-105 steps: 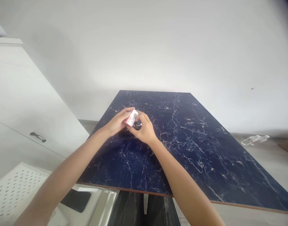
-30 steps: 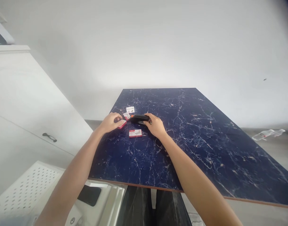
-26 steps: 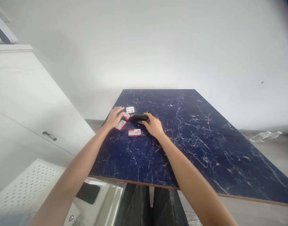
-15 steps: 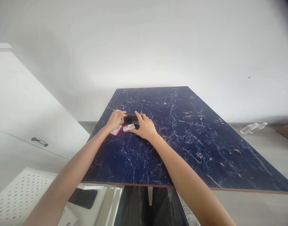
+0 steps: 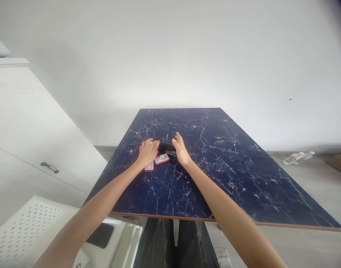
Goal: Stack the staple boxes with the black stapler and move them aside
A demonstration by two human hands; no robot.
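On the blue marble-patterned table, a black elongated object (image 5: 167, 147), perhaps a stapler, lies between my two hands. My left hand (image 5: 148, 152) rests at its left end with the fingers apart and slightly bent, partly over a red-and-white box (image 5: 149, 167). A second small red-and-white box (image 5: 161, 159) lies flat just in front of the black object; the print on it is too small to read. At the right end, my right hand (image 5: 181, 150) stands on edge, palm inward and fingers stretched out, beside the object.
The table (image 5: 231, 178) reaches back to a white wall. To the left stands a white cabinet with a dark handle (image 5: 49, 167). A dark phone (image 5: 101, 235) lies on a white surface below the table edge. Clear plastic bottles (image 5: 298, 158) lie on the floor at right.
My left hand has moved right, bringing the boxes and the black object along. My right hand has turned onto its edge, its thumb drawn up off the box. The camera view has shifted slightly.
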